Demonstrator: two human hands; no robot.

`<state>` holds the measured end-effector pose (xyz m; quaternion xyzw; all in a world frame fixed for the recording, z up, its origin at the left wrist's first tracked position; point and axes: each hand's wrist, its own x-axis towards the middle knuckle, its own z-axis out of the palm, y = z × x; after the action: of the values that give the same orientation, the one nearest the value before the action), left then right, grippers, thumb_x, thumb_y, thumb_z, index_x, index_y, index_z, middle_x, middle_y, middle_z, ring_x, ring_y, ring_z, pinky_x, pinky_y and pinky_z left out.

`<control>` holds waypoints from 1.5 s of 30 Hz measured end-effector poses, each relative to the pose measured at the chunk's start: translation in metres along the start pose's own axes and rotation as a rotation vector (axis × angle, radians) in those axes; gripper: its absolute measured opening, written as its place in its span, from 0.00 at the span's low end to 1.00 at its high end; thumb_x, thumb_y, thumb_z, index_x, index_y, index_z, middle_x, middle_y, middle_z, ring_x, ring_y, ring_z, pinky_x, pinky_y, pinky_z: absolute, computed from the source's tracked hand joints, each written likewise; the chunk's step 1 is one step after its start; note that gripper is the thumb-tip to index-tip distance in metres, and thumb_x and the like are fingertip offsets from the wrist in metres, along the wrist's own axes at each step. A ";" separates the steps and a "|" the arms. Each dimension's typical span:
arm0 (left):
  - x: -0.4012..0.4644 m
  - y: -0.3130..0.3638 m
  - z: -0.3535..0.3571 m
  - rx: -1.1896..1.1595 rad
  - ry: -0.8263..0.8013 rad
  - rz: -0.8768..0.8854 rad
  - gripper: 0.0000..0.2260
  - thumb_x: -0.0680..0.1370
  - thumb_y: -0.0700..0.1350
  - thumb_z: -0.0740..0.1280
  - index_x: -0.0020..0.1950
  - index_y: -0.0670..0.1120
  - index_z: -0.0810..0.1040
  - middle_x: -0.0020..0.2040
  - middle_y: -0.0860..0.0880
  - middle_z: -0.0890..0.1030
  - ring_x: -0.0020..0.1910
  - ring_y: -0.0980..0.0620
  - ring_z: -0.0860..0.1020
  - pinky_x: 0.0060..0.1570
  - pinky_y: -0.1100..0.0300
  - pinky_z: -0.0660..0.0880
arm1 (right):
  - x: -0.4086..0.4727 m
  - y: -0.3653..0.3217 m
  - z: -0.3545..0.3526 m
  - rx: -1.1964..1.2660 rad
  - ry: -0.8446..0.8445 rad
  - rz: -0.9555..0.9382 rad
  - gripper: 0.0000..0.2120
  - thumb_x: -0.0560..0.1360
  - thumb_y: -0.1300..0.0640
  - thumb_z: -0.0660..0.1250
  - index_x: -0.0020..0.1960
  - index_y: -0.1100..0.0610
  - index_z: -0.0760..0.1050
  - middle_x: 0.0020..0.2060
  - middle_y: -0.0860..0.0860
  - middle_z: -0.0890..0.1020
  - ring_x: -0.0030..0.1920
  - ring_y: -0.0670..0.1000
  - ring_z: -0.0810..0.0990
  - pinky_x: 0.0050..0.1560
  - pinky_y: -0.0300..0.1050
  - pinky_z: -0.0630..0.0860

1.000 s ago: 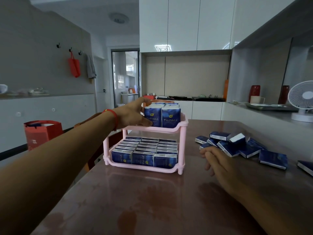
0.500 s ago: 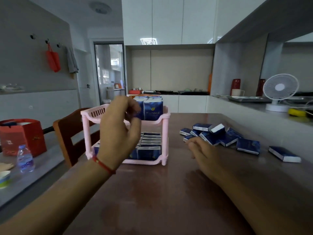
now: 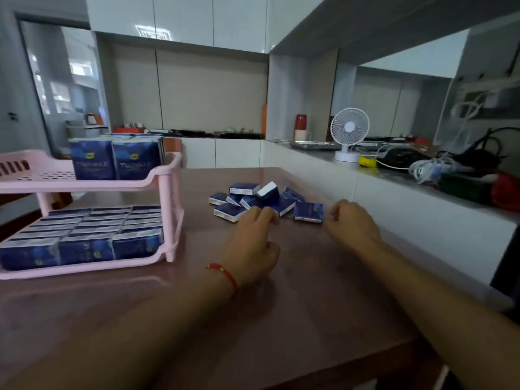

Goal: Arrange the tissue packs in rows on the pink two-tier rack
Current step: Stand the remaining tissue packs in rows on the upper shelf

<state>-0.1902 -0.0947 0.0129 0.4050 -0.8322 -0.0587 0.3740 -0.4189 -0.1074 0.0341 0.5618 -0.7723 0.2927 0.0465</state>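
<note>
At the left of the frame stands my pink plastic two-tier rack (image 3: 166, 192). Its lower tier is packed with flat rows of dark blue tissue packs (image 3: 84, 235), and the upper tier carries a short row of upright blue packs (image 3: 115, 161) at its right end, with bare slotted shelf to the left of them. So I judge the step in hand is fetching more packs for that upper row.

Moving right across the glossy reddish-brown counter (image 3: 197, 319), my left hand (image 3: 253, 246) (the one with the red string bracelet (image 3: 225, 277)) rests with its fingers loosely curled, the fingertips just at the near edge of the loose heap of blue tissue packs (image 3: 253, 198) in the middle of the frame. It has no pack in its grip yet.

Further right, my right hand (image 3: 351, 220) sits beside the single blue pack (image 3: 308, 211) at the heap's right end, fingers bent, the tips touching or nearly touching it; I cannot tell whether it has a pinch on it.

Next, I think, each hand must close on a pack, lift it and carry it leftwards to the top tier, standing it upright against the others.
</note>
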 end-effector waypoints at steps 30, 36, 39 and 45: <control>0.002 -0.020 0.008 -0.569 -0.020 -0.320 0.16 0.77 0.41 0.71 0.64 0.51 0.76 0.56 0.51 0.83 0.48 0.59 0.81 0.46 0.69 0.78 | -0.023 -0.027 0.027 0.717 -0.609 -0.590 0.30 0.70 0.71 0.69 0.66 0.48 0.72 0.62 0.47 0.78 0.62 0.47 0.79 0.59 0.47 0.80; 0.004 -0.026 0.010 -0.639 0.019 -0.380 0.13 0.77 0.38 0.69 0.60 0.49 0.81 0.54 0.52 0.85 0.51 0.52 0.83 0.52 0.57 0.80 | 0.026 0.006 0.044 0.393 0.018 -0.219 0.21 0.74 0.60 0.69 0.66 0.54 0.71 0.62 0.54 0.76 0.57 0.54 0.78 0.53 0.45 0.76; 0.005 -0.030 0.012 -0.711 0.068 -0.434 0.12 0.76 0.38 0.71 0.56 0.51 0.79 0.54 0.50 0.84 0.52 0.52 0.83 0.52 0.55 0.81 | 0.060 0.016 0.057 0.168 -0.017 0.003 0.32 0.77 0.47 0.67 0.75 0.58 0.60 0.68 0.62 0.71 0.65 0.63 0.73 0.63 0.56 0.74; 0.004 -0.031 0.012 -0.859 0.113 -0.439 0.12 0.77 0.36 0.70 0.56 0.51 0.78 0.52 0.47 0.85 0.50 0.47 0.84 0.48 0.48 0.83 | 0.079 0.021 0.078 0.307 -0.036 0.047 0.24 0.76 0.47 0.71 0.66 0.57 0.69 0.59 0.59 0.80 0.55 0.60 0.79 0.51 0.49 0.75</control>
<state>-0.1804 -0.1202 -0.0058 0.3826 -0.6059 -0.4524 0.5308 -0.4460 -0.2088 -0.0073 0.5494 -0.7320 0.3982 -0.0608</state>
